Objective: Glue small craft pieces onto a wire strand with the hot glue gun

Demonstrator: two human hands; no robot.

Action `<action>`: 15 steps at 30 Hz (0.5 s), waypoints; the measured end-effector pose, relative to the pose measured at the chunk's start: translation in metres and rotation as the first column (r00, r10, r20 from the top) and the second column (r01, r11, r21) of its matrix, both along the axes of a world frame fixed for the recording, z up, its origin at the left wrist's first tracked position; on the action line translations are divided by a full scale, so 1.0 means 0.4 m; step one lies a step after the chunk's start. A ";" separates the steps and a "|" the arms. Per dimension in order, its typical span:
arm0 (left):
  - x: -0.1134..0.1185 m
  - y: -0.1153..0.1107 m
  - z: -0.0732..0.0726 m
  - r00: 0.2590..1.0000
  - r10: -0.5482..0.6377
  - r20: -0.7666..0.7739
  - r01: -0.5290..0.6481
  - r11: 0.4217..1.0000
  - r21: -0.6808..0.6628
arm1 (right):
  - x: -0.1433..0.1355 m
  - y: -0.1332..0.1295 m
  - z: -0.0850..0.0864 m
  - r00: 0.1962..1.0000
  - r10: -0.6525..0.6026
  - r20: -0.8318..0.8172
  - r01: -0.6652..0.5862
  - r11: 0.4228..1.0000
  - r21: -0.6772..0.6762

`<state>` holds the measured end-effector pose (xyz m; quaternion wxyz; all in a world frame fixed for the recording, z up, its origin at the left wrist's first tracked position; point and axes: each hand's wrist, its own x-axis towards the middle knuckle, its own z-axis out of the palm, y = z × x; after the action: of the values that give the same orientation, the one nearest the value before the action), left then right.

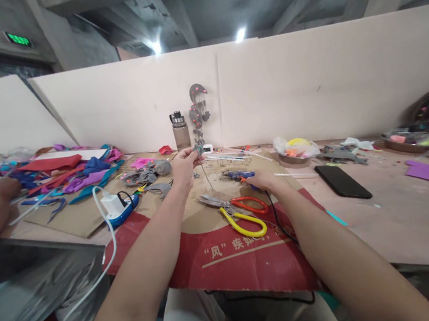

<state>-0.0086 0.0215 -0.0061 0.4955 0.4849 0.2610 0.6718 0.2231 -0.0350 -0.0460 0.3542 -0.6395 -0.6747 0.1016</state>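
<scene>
Craft bench, two hands at work.
Left hand (184, 165) pinches a small grey felt piece (198, 148) raised above the surface (400, 210); right hand (260, 180) grips a blue glue gun (239, 175) lying on cardboard (222, 222), scissors (240, 214) just beside.

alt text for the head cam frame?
Left hand pinches a small grey felt piece above a cluttered worktable; right hand grips a blue glue gun. Scissors lie between the forearms.
</scene>
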 end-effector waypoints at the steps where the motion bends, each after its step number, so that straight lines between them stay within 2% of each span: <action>1: 0.000 -0.001 0.000 1.000 0.005 -0.007 -0.005 1.000 -0.002 | 0.000 -0.003 0.003 1.000 0.008 -0.019 -0.008 1.000 -0.014; 3: 0.000 -0.003 0.002 0.999 0.019 -0.027 -0.020 1.000 -0.015 | -0.005 -0.008 0.010 0.989 -0.054 -0.135 0.040 0.994 -0.103; 5: -0.001 -0.005 0.002 0.999 0.033 -0.044 -0.034 0.999 -0.031 | -0.018 -0.013 0.021 0.948 -0.169 -0.270 0.111 0.970 -0.215; 7: -0.004 -0.006 0.002 0.998 0.038 -0.044 -0.040 0.998 -0.049 | -0.038 -0.019 0.038 0.894 -0.219 -0.390 0.135 0.963 -0.231; 11: -0.009 -0.003 0.002 0.999 0.038 -0.027 -0.040 0.996 -0.084 | -0.094 -0.040 0.079 0.834 -0.112 -0.541 0.110 0.993 -0.037; 15: -0.012 0.002 0.003 0.997 0.062 -0.039 -0.066 0.991 -0.118 | -0.149 -0.081 0.115 0.829 0.075 -0.554 -0.009 0.993 0.120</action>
<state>-0.0135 0.0223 -0.0049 0.4970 0.4575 0.3245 0.6621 0.1634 -0.0675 0.0000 0.5686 -0.5461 -0.5606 0.2533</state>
